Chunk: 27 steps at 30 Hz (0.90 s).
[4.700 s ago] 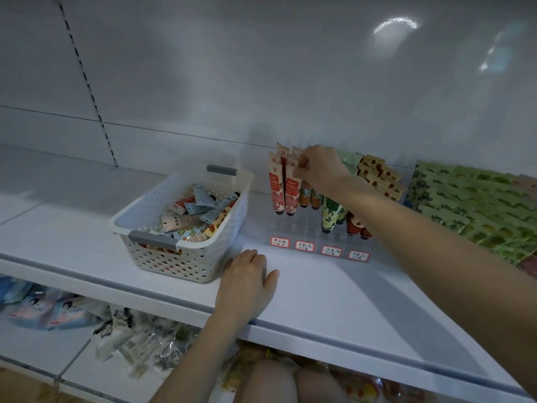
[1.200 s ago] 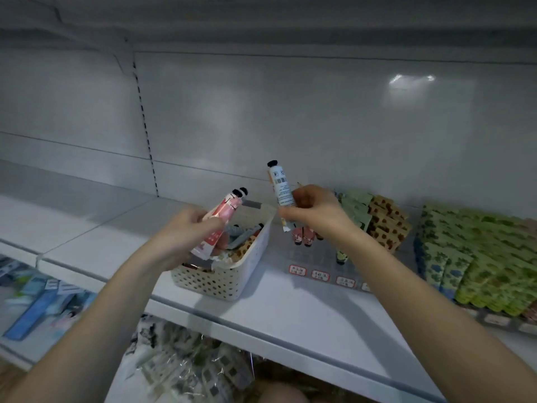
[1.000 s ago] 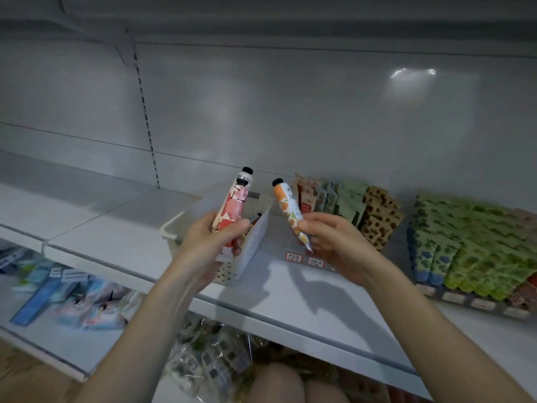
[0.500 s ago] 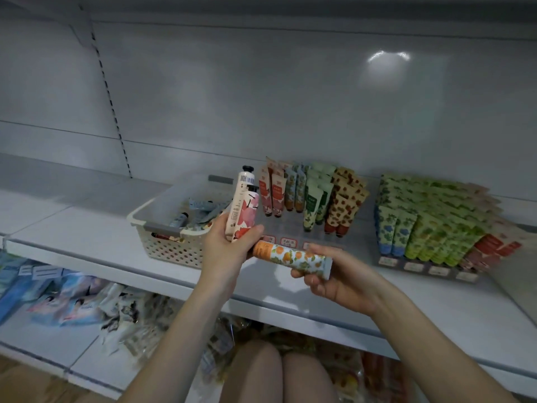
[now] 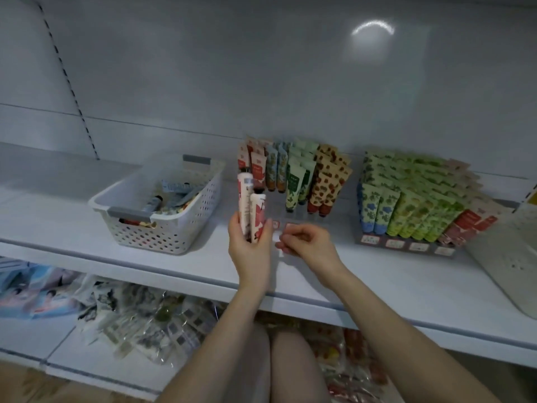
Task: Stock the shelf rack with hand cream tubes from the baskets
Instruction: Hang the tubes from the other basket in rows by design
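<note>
left hand [image 5: 251, 251] grasps two red-flowered hand cream tubes [image 5: 252, 212] upright; rack [image 5: 302, 217] just behind the grip, basket [image 5: 162, 238] to its left; right hand [image 5: 305, 245] curled beside it, cannot tell if holding anything; label print too blurred to read

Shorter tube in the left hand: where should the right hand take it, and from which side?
Set the grip on the shorter tube at its bare upper body, just under the cap, coming from the right. The left hand wraps its lower half, and the taller tube stands close against its left side, so only top and right are free. The right hand is on that side.
</note>
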### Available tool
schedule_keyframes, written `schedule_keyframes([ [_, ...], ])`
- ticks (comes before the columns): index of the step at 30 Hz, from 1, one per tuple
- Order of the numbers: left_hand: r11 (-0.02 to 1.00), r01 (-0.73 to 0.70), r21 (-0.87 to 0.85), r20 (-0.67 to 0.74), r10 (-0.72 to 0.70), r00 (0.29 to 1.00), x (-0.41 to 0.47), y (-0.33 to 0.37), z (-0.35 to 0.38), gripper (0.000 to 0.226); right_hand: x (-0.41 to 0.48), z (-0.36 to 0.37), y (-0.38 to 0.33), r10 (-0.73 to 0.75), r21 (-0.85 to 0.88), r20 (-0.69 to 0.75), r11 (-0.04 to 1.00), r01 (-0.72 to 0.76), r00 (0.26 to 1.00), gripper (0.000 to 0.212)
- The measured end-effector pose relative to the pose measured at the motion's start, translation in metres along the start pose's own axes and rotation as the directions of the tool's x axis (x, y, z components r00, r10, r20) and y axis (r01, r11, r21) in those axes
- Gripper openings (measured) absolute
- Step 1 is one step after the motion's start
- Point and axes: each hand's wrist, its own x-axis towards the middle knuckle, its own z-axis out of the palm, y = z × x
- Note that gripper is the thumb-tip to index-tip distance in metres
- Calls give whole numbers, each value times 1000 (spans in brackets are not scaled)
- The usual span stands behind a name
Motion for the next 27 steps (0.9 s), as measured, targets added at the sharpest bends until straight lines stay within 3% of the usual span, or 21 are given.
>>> schedule_keyframes([
  [5,994,-66,89,142,52,989,12,13,-31,31,-8,-5,-8,-27,-117,36,993,31,999,8],
  [14,990,-8,143,199,-21,980,-50,19,-82,26,-84,1,48,-13,-413,186,906,90,983,3],
  [18,981,17,196,179,-53,982,-81,10,-99,28,-115,-5,88,32,-658,227,742,129,973,24],
  [22,974,103,202,188,-142,972,-105,-3,-111,31,-135,-3,116,166,-854,186,514,76,968,19],
  [25,972,109,209,182,-149,972,-116,-6,-116,34,-143,4,123,179,-918,186,382,106,966,31],
  [27,967,123,223,175,-164,971,-121,-8,-118,35,-146,7,123,165,-928,206,346,139,964,31],
])
